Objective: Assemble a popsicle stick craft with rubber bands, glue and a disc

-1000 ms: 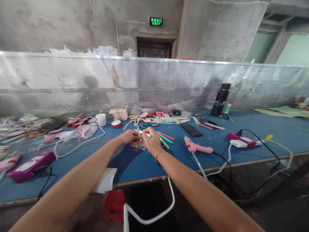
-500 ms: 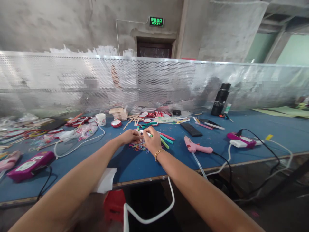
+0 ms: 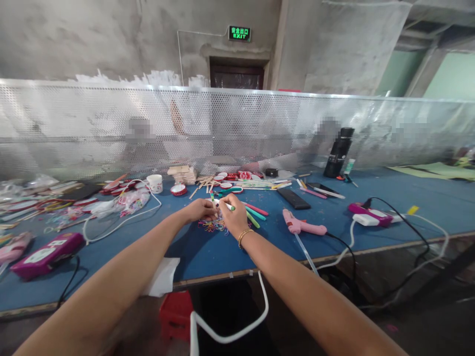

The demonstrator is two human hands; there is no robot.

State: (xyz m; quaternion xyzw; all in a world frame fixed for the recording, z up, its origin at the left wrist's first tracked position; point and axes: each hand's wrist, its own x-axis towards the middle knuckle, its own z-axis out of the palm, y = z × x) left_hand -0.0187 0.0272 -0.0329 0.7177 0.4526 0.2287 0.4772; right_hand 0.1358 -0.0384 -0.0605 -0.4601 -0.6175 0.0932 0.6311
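My left hand (image 3: 202, 210) is closed on a narrow craft stick (image 3: 212, 196) whose upper end shows green and red colouring. Beside it, my right hand (image 3: 236, 216) grips a white marker pen (image 3: 230, 207) with a green end. The pen's tip is hidden behind my fingers, so I cannot tell whether it touches the stick. Under both hands lies a loose pile of small colourful rubber bands (image 3: 212, 227). Just right of my right hand are a pink marker (image 3: 257, 207), a teal marker (image 3: 261, 215) and a green marker (image 3: 254, 220).
A pink glue gun (image 3: 302, 226) and a black phone (image 3: 294, 198) lie to the right. Farther off stand a black bottle (image 3: 337, 153) and a paper cup (image 3: 155, 183). Purple power units (image 3: 50, 254) with cables sit on both sides. A perforated metal screen (image 3: 237, 123) borders the back.
Both hands stay almost exactly where they were, still holding the stick and the marker pen. The view has shifted very slightly.
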